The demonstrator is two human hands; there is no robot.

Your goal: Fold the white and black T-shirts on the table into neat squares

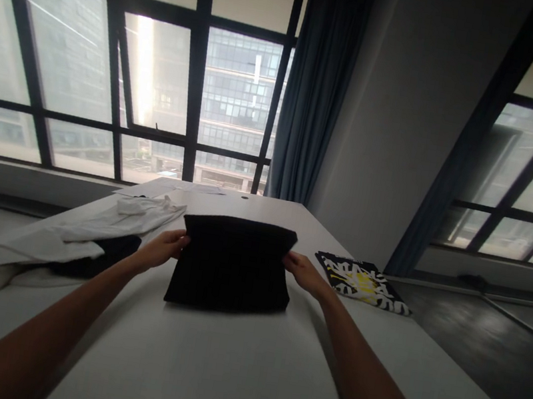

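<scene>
A black cloth piece folded into a rectangle (234, 265), probably a garment, is held up over the white table (200, 364). My left hand (166, 248) grips its left side, thumb in front and fingers behind. On the opposite side, my right hand (304, 271) pinches the edge in the same way. The cloth faces me, tilted, with its lower edge close to the tabletop; I cannot tell whether that edge touches. Most of the fingers of both hands are hidden behind the cloth.
Loose white and black garments (83, 238) lie crumpled along the table's left side. A folded black cloth with white and yellow print (362, 282) sits at the right edge. Papers (147, 187) lie at the far end. Beyond are windows and a blue curtain (314, 92).
</scene>
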